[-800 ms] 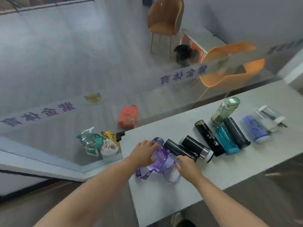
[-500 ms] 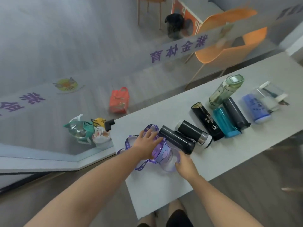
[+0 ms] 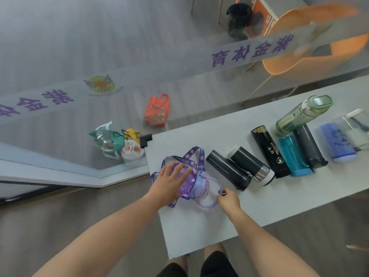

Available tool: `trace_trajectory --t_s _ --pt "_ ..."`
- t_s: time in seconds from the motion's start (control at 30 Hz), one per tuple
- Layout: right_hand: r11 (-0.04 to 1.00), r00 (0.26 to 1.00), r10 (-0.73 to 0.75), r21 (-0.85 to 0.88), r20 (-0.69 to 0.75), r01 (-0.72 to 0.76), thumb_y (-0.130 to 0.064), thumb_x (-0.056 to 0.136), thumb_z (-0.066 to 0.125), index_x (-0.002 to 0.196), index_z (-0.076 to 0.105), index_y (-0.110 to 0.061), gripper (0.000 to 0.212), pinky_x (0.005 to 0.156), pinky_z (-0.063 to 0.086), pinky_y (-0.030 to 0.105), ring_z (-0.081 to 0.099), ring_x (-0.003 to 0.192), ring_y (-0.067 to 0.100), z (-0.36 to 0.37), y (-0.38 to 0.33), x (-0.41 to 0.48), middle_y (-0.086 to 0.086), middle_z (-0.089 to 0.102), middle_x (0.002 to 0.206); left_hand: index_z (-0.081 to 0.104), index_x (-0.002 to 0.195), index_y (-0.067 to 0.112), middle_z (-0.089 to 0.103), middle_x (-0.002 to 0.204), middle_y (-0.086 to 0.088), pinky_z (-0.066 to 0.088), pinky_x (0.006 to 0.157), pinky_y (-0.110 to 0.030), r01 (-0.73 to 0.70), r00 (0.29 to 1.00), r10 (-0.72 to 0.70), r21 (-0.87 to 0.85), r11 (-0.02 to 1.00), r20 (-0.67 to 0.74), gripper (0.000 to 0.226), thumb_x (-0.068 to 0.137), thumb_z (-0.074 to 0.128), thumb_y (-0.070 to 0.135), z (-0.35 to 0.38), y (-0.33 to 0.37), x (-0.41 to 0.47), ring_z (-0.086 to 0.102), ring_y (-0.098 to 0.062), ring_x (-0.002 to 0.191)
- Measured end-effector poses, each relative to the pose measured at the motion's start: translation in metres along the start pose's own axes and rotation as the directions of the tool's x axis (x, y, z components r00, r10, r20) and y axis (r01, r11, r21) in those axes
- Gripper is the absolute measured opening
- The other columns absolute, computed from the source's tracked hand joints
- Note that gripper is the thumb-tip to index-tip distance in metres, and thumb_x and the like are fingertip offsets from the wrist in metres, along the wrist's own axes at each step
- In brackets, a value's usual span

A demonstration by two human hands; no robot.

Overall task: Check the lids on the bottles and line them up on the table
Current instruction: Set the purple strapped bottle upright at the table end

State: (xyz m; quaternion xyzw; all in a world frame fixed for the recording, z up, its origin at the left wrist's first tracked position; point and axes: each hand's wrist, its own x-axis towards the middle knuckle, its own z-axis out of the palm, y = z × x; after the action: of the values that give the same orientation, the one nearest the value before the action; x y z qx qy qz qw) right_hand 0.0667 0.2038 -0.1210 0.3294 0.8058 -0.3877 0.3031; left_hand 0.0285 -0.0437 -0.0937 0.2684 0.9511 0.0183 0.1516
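Observation:
A purple bottle [image 3: 196, 186] with a printed strap lies on its side at the left end of the white table [image 3: 199, 232]. My left hand [image 3: 169, 182] rests on its body, fingers spread over it. My right hand [image 3: 227, 198] pinches the bottle's pale purple loop handle. To the right lies a row of bottles: a dark grey bottle [image 3: 227, 169], a black bottle with a steel band [image 3: 251, 165], a black bottle with gold print [image 3: 269, 150], a teal bottle [image 3: 293, 154], another dark grey bottle [image 3: 308, 144], a green bottle [image 3: 303, 113] and a blue bottle [image 3: 337, 144].
A clear bottle with a white lid [image 3: 353, 128] lies at the row's far right. A glass wall runs behind the table; beyond it are bags [image 3: 117, 144], a red bag [image 3: 157, 110] and an orange chair [image 3: 311, 52]. My legs show under the table's near edge.
The view has tilted down and closer. My left hand slid further over the purple bottle's body, and my right hand moved from the lid area to pinch the loop handle.

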Motion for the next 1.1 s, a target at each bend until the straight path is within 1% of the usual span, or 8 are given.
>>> trace_trajectory --t_s 0.07,0.17,0.33,0.43,0.63,0.87,0.97,1.1 --pt "0.999 1.0 -0.023 0.028 0.011 0.023 -0.011 0.085 0.062 0.091 0.064 -0.007 0.007 0.082 0.055 0.039 0.068 0.088 0.035 -0.004 -0.011 -0.004 0.016 0.071 0.093 0.018 0.153 0.028 0.032 0.149 -0.008 0.036 0.108 -0.051 0.067 0.998 -0.066 -0.051 0.996 0.011 0.11 0.067 0.08 0.055 0.002 -0.004 -0.007 0.024 -0.037 0.137" --pt "0.995 0.997 -0.058 0.085 0.052 0.054 -0.008 0.085 0.059 0.093 0.059 -0.001 0.01 0.081 0.062 0.049 0.077 0.077 0.024 -0.017 -0.041 -0.015 0.013 0.072 0.083 0.008 0.154 0.029 0.022 0.154 -0.006 0.03 0.112 -0.049 0.168 0.986 -0.165 -0.085 0.982 0.037 0.103 0.077 0.069 0.062 -0.001 -0.004 -0.01 0.016 -0.035 0.14" --pt "0.923 0.941 -0.332 -0.18 0.071 0.339 -0.014 0.078 0.061 0.083 0.055 -0.003 0.013 0.068 0.062 0.043 0.073 0.07 0.023 -0.037 -0.118 -0.041 0.009 0.071 0.079 0.01 0.152 0.031 0.023 0.154 -0.005 0.03 0.113 -0.045 0.303 0.952 -0.306 -0.257 0.918 0.028 0.093 0.083 0.063 0.063 -0.011 -0.005 -0.013 0.021 -0.032 0.139" --pt "0.754 0.877 -0.461 -0.461 0.136 0.468 -0.017 0.081 0.06 0.082 0.055 -0.011 0.008 0.065 0.045 0.034 0.057 0.076 0.027 -0.044 -0.165 -0.054 0.003 0.063 0.08 0.012 0.15 0.035 0.022 0.154 -0.002 0.039 0.106 -0.043 0.375 0.918 -0.394 -0.421 0.826 0.045 0.09 0.082 0.068 0.054 -0.015 -0.009 -0.017 0.026 -0.03 0.136" --pt "0.413 0.78 -0.552 -0.716 0.295 0.563 -0.023 0.083 0.058 0.086 0.052 -0.018 0.008 0.07 0.047 0.035 0.056 0.081 0.03 -0.034 -0.238 -0.076 0.005 0.061 0.092 0.017 0.147 0.038 0.026 0.149 0.002 0.048 0.098 -0.043 0.421 0.854 -0.51 -0.707 0.569 0.098 0.089 0.08 0.074 0.046 -0.013 -0.015 -0.033 0.04 -0.024 0.13" --pt "-0.003 0.645 -0.58 -0.793 0.497 0.609 -0.027 0.091 0.056 0.109 0.059 -0.016 0.021 0.072 0.044 0.034 0.062 0.096 0.034 0.013 -0.266 -0.102 0.008 0.066 0.11 0.021 0.154 0.025 0.015 0.161 0.013 0.045 0.102 -0.036 0.412 0.87 -0.481 -0.691 0.594 0.105 0.086 0.085 0.065 0.051 -0.002 -0.021 -0.058 0.038 -0.014 0.137" --pt "-0.019 0.617 -0.608 -0.786 0.5 0.618 -0.02 0.091 0.053 0.111 0.058 -0.016 0.021 0.073 0.045 0.035 0.062 0.098 0.033 0.016 -0.265 -0.1 0.008 0.066 0.114 0.021 0.154 0.025 0.01 0.162 0.013 0.045 0.105 -0.036 0.428 0.875 -0.468 -0.651 0.626 0.125 0.082 0.088 0.063 0.05 0.001 -0.021 -0.063 0.036 -0.014 0.139" --pt "0.109 0.616 -0.622 -0.725 0.484 0.68 -0.027 0.094 0.057 0.127 0.057 -0.023 0.033 0.085 0.051 0.038 0.061 0.11 0.029 0.003 -0.252 -0.091 0.003 0.062 0.127 0.032 0.148 0.025 0.026 0.157 0.005 0.047 0.099 -0.037 0.415 0.886 -0.458 -0.56 0.717 0.071 0.065 0.092 0.059 0.045 -0.005 -0.014 -0.066 0.04 -0.02 0.134"
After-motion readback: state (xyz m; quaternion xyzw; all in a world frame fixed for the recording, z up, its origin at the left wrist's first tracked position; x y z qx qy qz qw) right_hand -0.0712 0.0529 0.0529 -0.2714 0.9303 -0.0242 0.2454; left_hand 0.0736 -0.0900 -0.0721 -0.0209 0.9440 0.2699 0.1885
